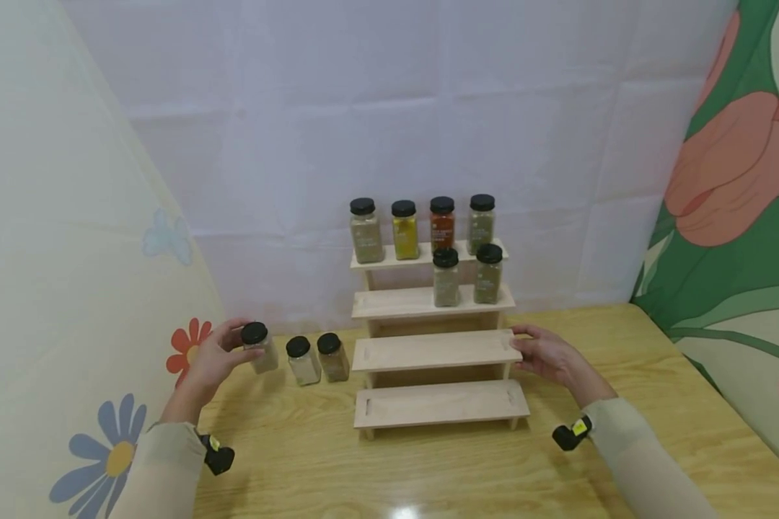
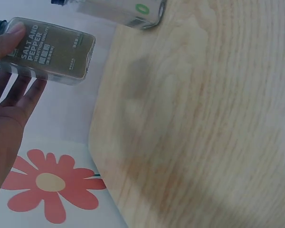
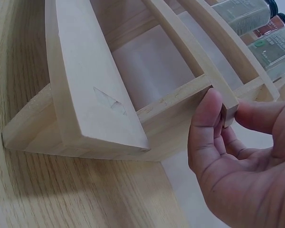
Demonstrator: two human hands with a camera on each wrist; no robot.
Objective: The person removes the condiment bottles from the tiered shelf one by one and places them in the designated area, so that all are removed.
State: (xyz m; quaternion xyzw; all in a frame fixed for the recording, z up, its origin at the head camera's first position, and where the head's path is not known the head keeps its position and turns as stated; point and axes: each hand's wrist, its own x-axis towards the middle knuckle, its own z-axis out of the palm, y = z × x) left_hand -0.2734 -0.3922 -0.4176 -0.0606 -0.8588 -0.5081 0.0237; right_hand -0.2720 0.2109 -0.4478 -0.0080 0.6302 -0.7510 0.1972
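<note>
My left hand [image 1: 217, 360] grips a salt and pepper jar [image 2: 57, 50] with a black lid, thumb on one side and fingers on the other. The jar appears held just above the table's left side. Two more black-lidded spice jars, one pale [image 1: 306, 367] and one brown [image 1: 335, 364], stand to its right. My right hand [image 1: 548, 353] pinches the right end of a shelf board [image 1: 435, 351], second from the bottom, on the stepped wooden rack [image 3: 99, 85]. Thumb and fingers lie on opposite faces of that board in the right wrist view.
Several filled spice jars stand on the rack's top shelf [image 1: 389, 264]. Two greenish jars, one paler [image 1: 446, 285] and one darker [image 1: 488, 281], stand at the right of the shelf below. A white cloth [image 1: 285, 173] hangs behind the wooden table [image 1: 298, 447]; flowered panels flank it.
</note>
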